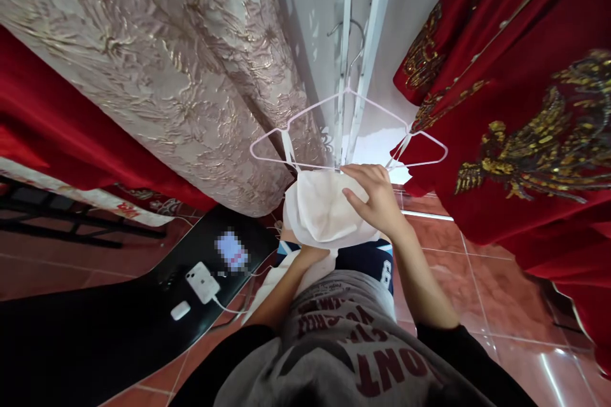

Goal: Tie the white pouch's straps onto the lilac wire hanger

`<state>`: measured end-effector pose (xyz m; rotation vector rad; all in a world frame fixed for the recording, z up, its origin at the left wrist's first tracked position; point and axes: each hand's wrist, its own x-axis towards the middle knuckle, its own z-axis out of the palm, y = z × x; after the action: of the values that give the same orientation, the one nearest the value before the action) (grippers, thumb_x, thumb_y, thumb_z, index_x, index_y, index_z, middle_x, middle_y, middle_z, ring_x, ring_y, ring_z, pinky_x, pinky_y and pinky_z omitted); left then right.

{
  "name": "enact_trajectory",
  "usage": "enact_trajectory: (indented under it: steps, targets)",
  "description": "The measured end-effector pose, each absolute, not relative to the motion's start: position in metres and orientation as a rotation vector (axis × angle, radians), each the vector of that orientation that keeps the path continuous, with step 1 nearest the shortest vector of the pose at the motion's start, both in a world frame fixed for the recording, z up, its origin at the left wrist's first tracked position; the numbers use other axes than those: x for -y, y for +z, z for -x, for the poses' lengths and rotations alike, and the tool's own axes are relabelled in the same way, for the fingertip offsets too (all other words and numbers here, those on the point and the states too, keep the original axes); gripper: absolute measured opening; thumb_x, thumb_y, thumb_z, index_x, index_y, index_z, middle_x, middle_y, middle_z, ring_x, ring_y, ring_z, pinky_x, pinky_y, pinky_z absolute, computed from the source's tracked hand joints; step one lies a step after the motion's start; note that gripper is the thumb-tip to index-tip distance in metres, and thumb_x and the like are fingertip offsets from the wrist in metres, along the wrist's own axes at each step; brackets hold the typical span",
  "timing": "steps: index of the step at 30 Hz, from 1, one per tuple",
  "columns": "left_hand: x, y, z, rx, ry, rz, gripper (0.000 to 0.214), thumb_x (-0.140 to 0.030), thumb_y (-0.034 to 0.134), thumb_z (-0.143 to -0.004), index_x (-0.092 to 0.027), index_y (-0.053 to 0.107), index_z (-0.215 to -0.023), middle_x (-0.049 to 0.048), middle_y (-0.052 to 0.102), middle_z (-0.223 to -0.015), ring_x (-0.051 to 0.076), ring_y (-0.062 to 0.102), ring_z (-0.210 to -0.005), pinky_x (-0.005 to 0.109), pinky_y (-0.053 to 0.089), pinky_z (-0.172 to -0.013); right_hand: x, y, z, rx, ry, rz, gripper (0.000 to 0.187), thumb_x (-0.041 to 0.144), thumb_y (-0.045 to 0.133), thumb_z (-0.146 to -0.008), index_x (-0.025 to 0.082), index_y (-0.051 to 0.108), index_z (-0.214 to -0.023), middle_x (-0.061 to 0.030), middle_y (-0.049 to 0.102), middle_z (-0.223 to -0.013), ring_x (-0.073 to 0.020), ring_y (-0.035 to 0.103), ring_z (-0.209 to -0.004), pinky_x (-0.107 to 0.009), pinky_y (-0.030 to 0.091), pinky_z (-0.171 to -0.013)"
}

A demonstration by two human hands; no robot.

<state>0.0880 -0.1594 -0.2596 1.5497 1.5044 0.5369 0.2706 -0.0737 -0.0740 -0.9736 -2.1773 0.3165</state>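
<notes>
A white garment [324, 206] with thin straps hangs from a pale pink hanger [317, 103] in front of me. Its straps loop over both shoulders of the hanger, whose metal hook [361, 38] shows above. My right hand [370, 194] rests on the upper right of the garment near the hanger's lower bar, thumb apart from the stretched fingers. Lower down, my left hand [315, 255] reaches under the garment against white fabric; its fingers are hidden. More of that white fabric [274, 276] trails over my left thigh.
A cream textured curtain [214, 76] hangs at the left, and red embroidered cloth [529, 133] at the right. White metal uprights [347, 6] stand ahead. On a black bench [119, 318] lie a white phone [203, 282] with a cable, a small white case [180, 311] and a blurred lit screen [232, 250].
</notes>
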Motion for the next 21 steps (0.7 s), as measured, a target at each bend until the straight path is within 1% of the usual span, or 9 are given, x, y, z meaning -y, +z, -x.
enact_trajectory:
  steps: [3, 6, 9, 12, 14, 16, 18, 20, 21]
  targets:
    - [0.158, -0.25, -0.069, -1.366, 0.391, -1.606, 0.065, -0.014, 0.057, -0.082, -0.021, 0.066, -0.145, 0.0116, 0.072, -0.141, 0.034, 0.054, -0.147, 0.05, 0.036, -0.128, 0.073, -0.077, -0.264, 2.171, 0.281, 1.004, 0.04, 0.037, 0.059, -0.101, 0.031, 0.065, -0.141, -0.0078, 0.073, -0.139, -0.0321, 0.065, -0.127, -0.056, 0.044, -0.111]
    - [0.166, -0.241, -0.057, -1.307, 0.321, -1.663, 0.053, -0.009, 0.055, -0.079, -0.017, 0.076, -0.127, 0.011, 0.079, -0.125, 0.032, 0.068, -0.126, 0.043, 0.05, -0.114, 0.072, -0.079, -0.258, 2.14, 0.235, 1.053, 0.04, 0.036, 0.059, -0.101, 0.029, 0.066, -0.139, -0.0086, 0.073, -0.137, -0.0329, 0.065, -0.126, -0.057, 0.044, -0.11]
    - [0.172, -0.232, -0.05, -1.351, 0.292, -1.706, 0.038, -0.011, 0.057, -0.082, -0.013, 0.079, -0.112, 0.0159, 0.08, -0.117, 0.034, 0.072, -0.114, 0.044, 0.053, -0.105, 0.073, -0.08, -0.253, 2.116, 0.212, 1.104, 0.039, 0.036, 0.06, -0.1, 0.029, 0.067, -0.138, -0.0086, 0.074, -0.136, -0.0336, 0.066, -0.124, -0.058, 0.044, -0.11]
    - [0.169, -0.22, -0.042, -1.442, 0.346, -1.717, 0.034, -0.013, 0.059, -0.083, -0.012, 0.079, -0.11, 0.02, 0.079, -0.115, 0.038, 0.07, -0.114, 0.049, 0.051, -0.105, 0.073, -0.081, -0.25, 2.114, 0.191, 1.119, 0.04, 0.036, 0.06, -0.099, 0.029, 0.067, -0.138, -0.0084, 0.074, -0.136, -0.0338, 0.066, -0.123, -0.058, 0.044, -0.109]
    - [0.163, -0.21, -0.035, -1.475, 0.412, -1.699, 0.03, -0.016, 0.059, -0.085, -0.012, 0.079, -0.107, 0.0192, 0.079, -0.106, 0.038, 0.071, -0.108, 0.049, 0.051, -0.102, 0.072, -0.081, -0.251, 2.13, 0.176, 1.114, 0.042, 0.036, 0.061, -0.098, 0.03, 0.066, -0.139, -0.0086, 0.073, -0.136, -0.0342, 0.065, -0.123, -0.058, 0.045, -0.108]
    - [0.16, -0.196, -0.026, -1.463, 0.5, -1.671, 0.031, -0.019, 0.054, -0.088, -0.013, 0.078, -0.106, 0.0148, 0.079, -0.101, 0.033, 0.072, -0.102, 0.044, 0.054, -0.098, 0.07, -0.082, -0.252, 2.149, 0.164, 1.111, 0.042, 0.036, 0.061, -0.098, 0.03, 0.066, -0.14, -0.009, 0.073, -0.137, -0.0345, 0.065, -0.124, -0.058, 0.045, -0.108]
    - [0.162, -0.18, -0.017, -1.309, 0.629, -1.576, 0.035, -0.022, 0.052, -0.089, -0.015, 0.077, -0.112, 0.0105, 0.079, -0.105, 0.028, 0.072, -0.101, 0.037, 0.056, -0.094, 0.068, -0.082, -0.255, 2.155, 0.147, 1.112, 0.042, 0.036, 0.061, -0.098, 0.029, 0.066, -0.139, -0.0093, 0.073, -0.136, -0.0347, 0.065, -0.124, -0.058, 0.045, -0.108]
    - [0.172, -0.165, -0.015, -1.062, 0.691, -1.388, 0.038, -0.026, 0.057, -0.085, -0.018, 0.077, -0.117, 0.0081, 0.079, -0.108, 0.026, 0.071, -0.103, 0.034, 0.056, -0.091, 0.066, -0.082, -0.258, 2.151, 0.135, 1.116, 0.041, 0.036, 0.061, -0.098, 0.028, 0.067, -0.138, -0.0098, 0.074, -0.135, -0.0348, 0.066, -0.123, -0.057, 0.045, -0.107]
    - [0.179, -0.16, -0.017, -0.952, 0.681, -1.274, 0.039, -0.026, 0.061, -0.08, -0.019, 0.078, -0.115, 0.0074, 0.079, -0.106, 0.026, 0.071, -0.101, 0.033, 0.056, -0.088, 0.065, -0.082, -0.259, 2.148, 0.136, 1.117, 0.041, 0.037, 0.062, -0.098, 0.027, 0.068, -0.137, -0.0099, 0.074, -0.134, -0.0348, 0.066, -0.122, -0.058, 0.045, -0.107]
